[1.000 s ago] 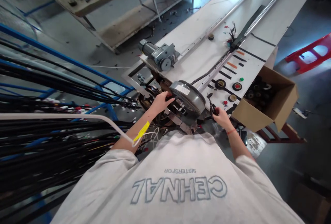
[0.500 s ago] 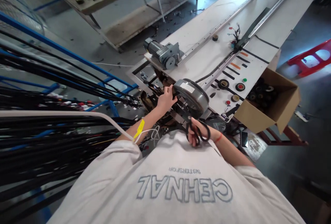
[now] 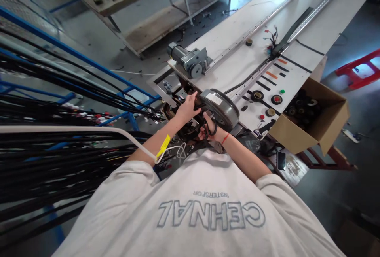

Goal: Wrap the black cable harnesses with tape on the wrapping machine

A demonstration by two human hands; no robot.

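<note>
In the head view my right hand (image 3: pixel 209 128) is closed around the black handles of a pair of scissors (image 3: pixel 211 131), low in front of a large dark reel (image 3: pixel 221 108) with a pale label. My left hand (image 3: pixel 187 109) is at the reel's left side, its thumb and index finger apart. Dark machine parts lie behind those fingers, and I can make out nothing held between them. The scissors' blades are hard to see against the dark parts.
A grey motor (image 3: pixel 187 59) sits at the end of the long white bench (image 3: pixel 225 47). Tape rolls (image 3: pixel 257 96) and short strips lie on the bench. To the right stands an open cardboard box (image 3: pixel 332 110). Black cables (image 3: pixel 74 170) hang on a blue rack at left.
My right hand has moved up and left with the scissors, closer to my left hand. The left hand has shifted slightly left and up, with its fingers extending.
</note>
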